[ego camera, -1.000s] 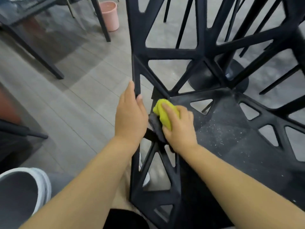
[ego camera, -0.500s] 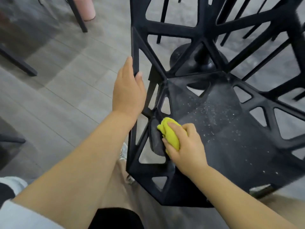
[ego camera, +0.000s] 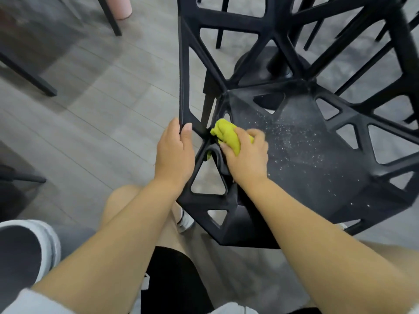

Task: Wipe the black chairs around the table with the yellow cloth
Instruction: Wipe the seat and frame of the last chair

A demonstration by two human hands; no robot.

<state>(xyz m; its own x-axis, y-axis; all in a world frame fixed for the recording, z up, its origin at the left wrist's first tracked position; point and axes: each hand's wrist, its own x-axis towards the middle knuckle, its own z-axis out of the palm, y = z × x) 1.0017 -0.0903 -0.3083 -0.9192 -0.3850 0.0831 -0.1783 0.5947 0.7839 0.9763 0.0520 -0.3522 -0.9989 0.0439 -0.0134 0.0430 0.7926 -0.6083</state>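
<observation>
A black plastic chair (ego camera: pixel 317 159) with triangular cut-outs fills the right side; its seat is dusted with pale specks. My left hand (ego camera: pixel 174 152) grips the thin upright bar of the chair's left side, thumb on the inner face. My right hand (ego camera: pixel 246 155) holds the bunched yellow cloth (ego camera: pixel 226 134) and presses it against the strut where the left side meets the seat. A darker fold of the cloth hangs below my palm.
A black table pedestal base (ego camera: pixel 260 64) stands behind the chair, with more black chair legs around it. A pink bin (ego camera: pixel 120 7) and dark table legs (ego camera: pixel 29 78) are at the upper left. My knee and white shoe (ego camera: pixel 184 219) are under the chair's front-left corner.
My right hand has carried the cloth back up along the left seat strut toward the bar junction. My left hand has slid lower on the upright bar. The view has shifted.
</observation>
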